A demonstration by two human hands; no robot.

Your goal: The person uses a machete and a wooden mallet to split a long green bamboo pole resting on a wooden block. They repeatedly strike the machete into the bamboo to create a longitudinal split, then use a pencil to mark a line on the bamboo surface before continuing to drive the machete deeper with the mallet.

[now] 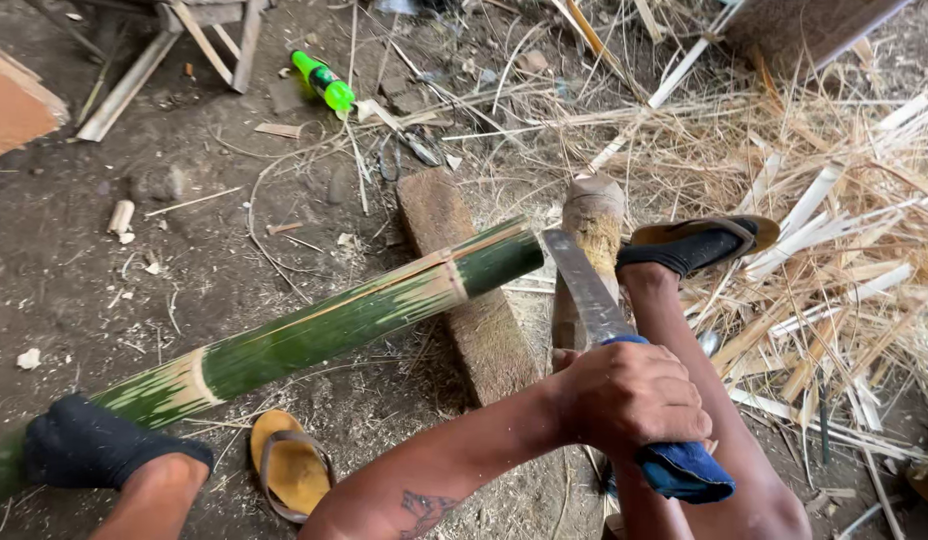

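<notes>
Right hand (629,395) is clenched on a big blade's cloth-wrapped handle (684,468), edge at the end of the green bamboo pole (324,325) mid-frame. Pole rests on a wood block (464,290), prob to keep it off the dirt. Left hand (89,450), in a dark glove, pins the pole bottom left w/ closed fingers. 1 yellow sandal (289,465) below.

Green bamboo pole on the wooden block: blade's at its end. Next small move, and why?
Probably drive the long metal blade lengthwise into the cut end of the green bamboo pole. Its edge sits right at that end, the right hand grips the blue cloth-wrapped handle, the dark-gloved left hand steadies the pole's near end, and the wooden block supports it.
</notes>
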